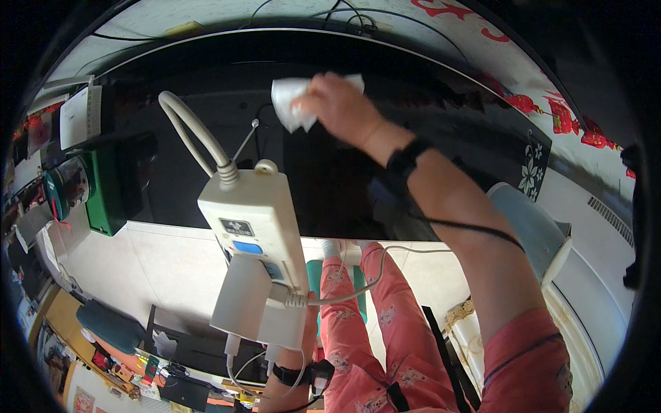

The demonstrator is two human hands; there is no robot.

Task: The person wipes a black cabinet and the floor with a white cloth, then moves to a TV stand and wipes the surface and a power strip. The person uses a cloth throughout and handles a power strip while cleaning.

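Note:
My right hand (pixel 338 106) grips a crumpled white tissue or cloth (pixel 289 100) against a glossy black tabletop (pixel 341 191). Close to the camera, a white power strip (pixel 253 206) is held up by my left hand (pixel 312 325), which is mostly hidden behind it. Two white charger blocks (pixel 240 294) and a pale plug (pixel 286 297) sit in the strip's lower sockets, with white cables running from them. The strip's thick cord (pixel 193 124) loops up from its top end. Both wrists wear black bands.
At the left of the tabletop stand a green box (pixel 106 191), a clear jar with a green lid (pixel 64 188) and a white box (pixel 80 118). Dark cables run along the wall behind. A pale blue-grey container (pixel 529 227) stands at the right. White floral decoration marks the tabletop's right corner.

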